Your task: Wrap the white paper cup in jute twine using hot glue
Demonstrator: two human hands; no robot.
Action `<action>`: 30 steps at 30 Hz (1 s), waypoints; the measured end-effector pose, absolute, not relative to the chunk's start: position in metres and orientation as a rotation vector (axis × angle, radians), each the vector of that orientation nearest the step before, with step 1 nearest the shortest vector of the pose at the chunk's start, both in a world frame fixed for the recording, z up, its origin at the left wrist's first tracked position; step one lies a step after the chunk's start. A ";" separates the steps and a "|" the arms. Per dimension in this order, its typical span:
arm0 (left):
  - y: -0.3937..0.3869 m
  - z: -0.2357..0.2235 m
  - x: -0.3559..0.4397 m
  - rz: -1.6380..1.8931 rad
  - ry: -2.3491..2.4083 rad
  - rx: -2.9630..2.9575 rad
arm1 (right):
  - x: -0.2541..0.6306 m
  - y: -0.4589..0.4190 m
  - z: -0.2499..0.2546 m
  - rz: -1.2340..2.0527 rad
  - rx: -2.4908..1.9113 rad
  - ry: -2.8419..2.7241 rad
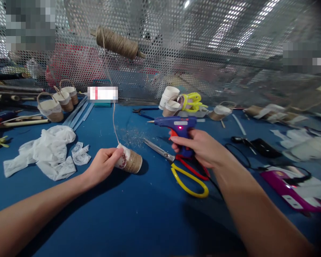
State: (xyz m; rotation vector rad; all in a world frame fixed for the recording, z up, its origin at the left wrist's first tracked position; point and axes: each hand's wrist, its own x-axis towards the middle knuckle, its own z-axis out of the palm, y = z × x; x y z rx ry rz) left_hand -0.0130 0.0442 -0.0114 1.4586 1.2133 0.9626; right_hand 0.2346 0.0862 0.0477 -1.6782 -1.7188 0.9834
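Note:
Lying on its side in my left hand is a small paper cup, wrapped partly in brown twine, its bare part white with a reddish pattern. My fingers close round its left end. From there a strand of twine runs up to a twine spool hung on the mesh. My right hand grips a blue hot glue gun with a lit red light, its nozzle pointing left above the table. Below it lie large scissors with red and yellow handles, blades pointing up and left.
White lace lies left, behind it several twine-wrapped cups with handles and glue sticks. White cups, pliers and yellow-handled scissors stand or lie at the back. A purple power strip and cables sit right.

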 end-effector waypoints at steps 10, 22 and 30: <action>0.044 -0.011 -0.014 0.958 1.268 1.530 | 0.206 0.022 0.049 0.980 -1.584 -1.986; 0.044 -0.006 -0.013 0.904 1.305 1.550 | 0.205 0.015 0.042 0.480 -1.508 -2.231; 0.045 -0.007 -0.012 0.916 1.273 1.551 | 0.202 0.013 0.045 0.552 -1.439 -2.259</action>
